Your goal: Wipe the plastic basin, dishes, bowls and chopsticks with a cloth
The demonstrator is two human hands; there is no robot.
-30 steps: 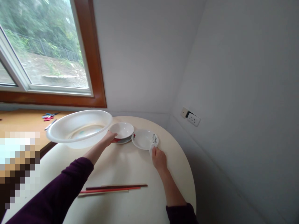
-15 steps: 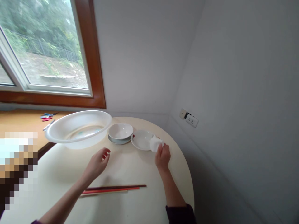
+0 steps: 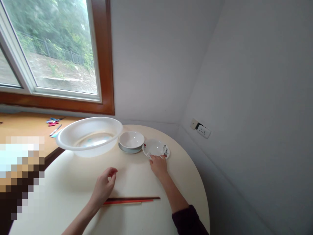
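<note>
My right hand [image 3: 159, 165] is at the front rim of a white plate [image 3: 156, 147] with a floral pattern, its fingers bent over something white and small, like the cloth seen earlier, mostly hidden. My left hand [image 3: 107, 182] hovers above the table with curled fingers, thumb and fingertips apart and nothing between them. Below it and to its right lie several chopsticks [image 3: 137, 198], dark, red and pale. A white bowl [image 3: 132, 139] sits on a pale dish [image 3: 130, 150], just left of the plate.
A large translucent basin [image 3: 90, 134] stands at the back left of the round table [image 3: 137, 182]. On the wooden desk [image 3: 24, 127] are a pen [image 3: 55, 130] and small coloured items. A wall with a socket [image 3: 203, 131] borders the right.
My right hand has moved left and down, from the plate's right side to its front rim, with the white cloth now mostly hidden. My left hand sits slightly lower. The view has shifted a little.
</note>
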